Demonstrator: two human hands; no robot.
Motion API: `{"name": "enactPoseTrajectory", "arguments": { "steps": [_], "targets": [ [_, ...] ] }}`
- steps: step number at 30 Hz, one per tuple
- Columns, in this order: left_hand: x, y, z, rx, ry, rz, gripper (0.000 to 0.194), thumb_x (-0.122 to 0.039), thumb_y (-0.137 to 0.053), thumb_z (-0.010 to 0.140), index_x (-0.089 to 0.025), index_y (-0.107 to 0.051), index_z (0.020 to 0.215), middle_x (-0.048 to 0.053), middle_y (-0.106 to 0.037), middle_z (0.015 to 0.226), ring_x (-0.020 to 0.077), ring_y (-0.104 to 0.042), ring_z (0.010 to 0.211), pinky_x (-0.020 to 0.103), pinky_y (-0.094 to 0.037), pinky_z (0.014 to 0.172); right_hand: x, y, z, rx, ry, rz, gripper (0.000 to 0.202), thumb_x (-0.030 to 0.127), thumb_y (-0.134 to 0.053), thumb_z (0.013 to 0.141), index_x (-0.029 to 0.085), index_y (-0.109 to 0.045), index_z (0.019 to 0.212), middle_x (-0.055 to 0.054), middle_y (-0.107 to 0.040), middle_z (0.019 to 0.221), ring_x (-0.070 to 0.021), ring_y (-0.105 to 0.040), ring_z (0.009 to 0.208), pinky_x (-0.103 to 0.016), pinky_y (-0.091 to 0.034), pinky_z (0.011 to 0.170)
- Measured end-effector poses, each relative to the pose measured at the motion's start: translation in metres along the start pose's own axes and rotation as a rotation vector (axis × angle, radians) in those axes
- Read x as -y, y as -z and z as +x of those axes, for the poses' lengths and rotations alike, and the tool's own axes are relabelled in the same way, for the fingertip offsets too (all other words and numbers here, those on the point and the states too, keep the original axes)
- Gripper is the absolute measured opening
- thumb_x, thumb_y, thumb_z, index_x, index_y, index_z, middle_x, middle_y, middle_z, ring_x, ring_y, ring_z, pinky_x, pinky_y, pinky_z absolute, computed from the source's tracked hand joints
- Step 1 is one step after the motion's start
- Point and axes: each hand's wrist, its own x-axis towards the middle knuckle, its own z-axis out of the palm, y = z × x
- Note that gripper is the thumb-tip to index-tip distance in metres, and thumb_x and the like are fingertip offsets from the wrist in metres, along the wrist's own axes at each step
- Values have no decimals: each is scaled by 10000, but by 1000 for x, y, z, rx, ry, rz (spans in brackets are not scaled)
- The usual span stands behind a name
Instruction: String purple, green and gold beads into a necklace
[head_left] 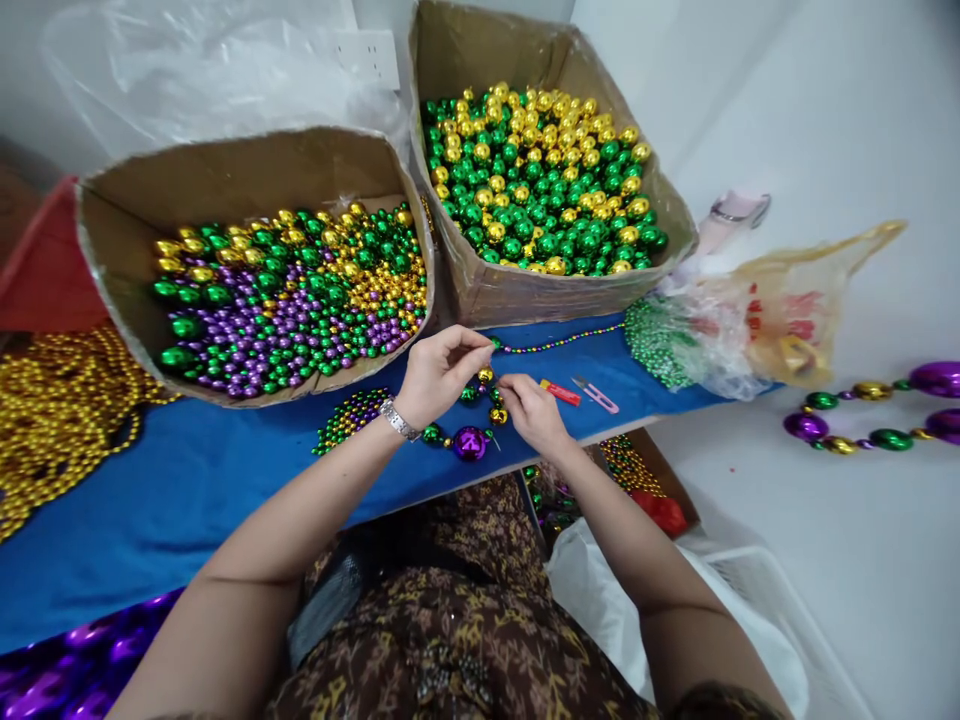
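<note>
Over the blue-covered table, my left hand [445, 375], with a metal watch on its wrist, pinches the string end of a bead garland at its thumb and fingertips. My right hand [534, 412] has its fingers closed at the garland's other side, close to a gold bead. The garland shows green and gold beads and one large purple bead [470, 443], hanging below and between the hands. Whatever fine thread the fingertips grip is too small to see clearly. Right of my right hand lie a red lighter-like item [560, 392] and pink thread snips [598, 395].
Two cardboard boxes of loose shiny beads, the left one [255, 175] and the right one [547, 298], stand behind the hands. Gold bead strands [67, 420] lie at left. A plastic bag [787, 300] sits at right, near a hanging garland [892, 439]. Small bead strands [352, 420] lie beside my left wrist.
</note>
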Motion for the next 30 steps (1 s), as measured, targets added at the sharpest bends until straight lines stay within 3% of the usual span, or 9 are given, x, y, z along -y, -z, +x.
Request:
{"name": "enactPoseTrajectory", "arguments": {
  "steps": [4,10,14,17,22,26,30],
  "targets": [
    [19,-6,-20,-28,32,-4,429,-336,-573,860,-181,-494,1252,104,-639,1111,140,-664,835,262,-553,707,1,11,4,-66,-203,246,199,406,-392,951,233,-486,983,26,-564,721,-107,-574,574,-245,-491,588],
    [41,-28,-66,461,-60,525,619,-455,-609,813,-165,-435,1332,153,-580,1228,280,-550,1135,427,-475,946,16,39,18,-199,-374,635,293,544,-454,894,256,-428,940,88,-453,636,-43,-485,442,-147,-404,413],
    [49,-38,-78,623,-71,793,634,-414,-646,785,-177,-437,1335,145,-600,1164,302,-561,1090,438,-466,908,30,71,26,-247,-439,738,344,575,-533,841,257,-419,902,94,-430,647,-23,-484,426,-121,-388,390],
    [55,-37,-77,634,-56,856,510,-375,-603,821,-188,-480,1280,124,-604,1122,276,-587,1024,410,-471,878,37,102,26,-281,-486,825,373,579,-593,803,260,-413,876,103,-405,628,-21,-476,435,-113,-391,398],
    [61,-32,-68,533,-87,780,434,-396,-552,850,-178,-509,1224,123,-544,1191,255,-572,1040,375,-485,880,33,147,14,-323,-456,972,369,526,-688,756,254,-449,828,109,-337,571,-23,-428,439,-111,-388,406],
    [56,-31,-62,458,-89,716,404,-354,-558,842,-197,-510,1211,117,-514,1206,249,-545,1064,363,-509,843,21,164,-2,-328,-382,1001,310,470,-714,752,242,-504,760,96,-303,542,-39,-388,433,-133,-381,378],
    [45,-32,-57,458,-109,704,417,-380,-552,840,-223,-504,1223,104,-508,1211,248,-528,1055,349,-525,777,9,176,-10,-499,-370,1053,349,412,-816,633,222,-524,654,98,-259,516,-30,-375,433,-119,-384,387]
  ]
}}
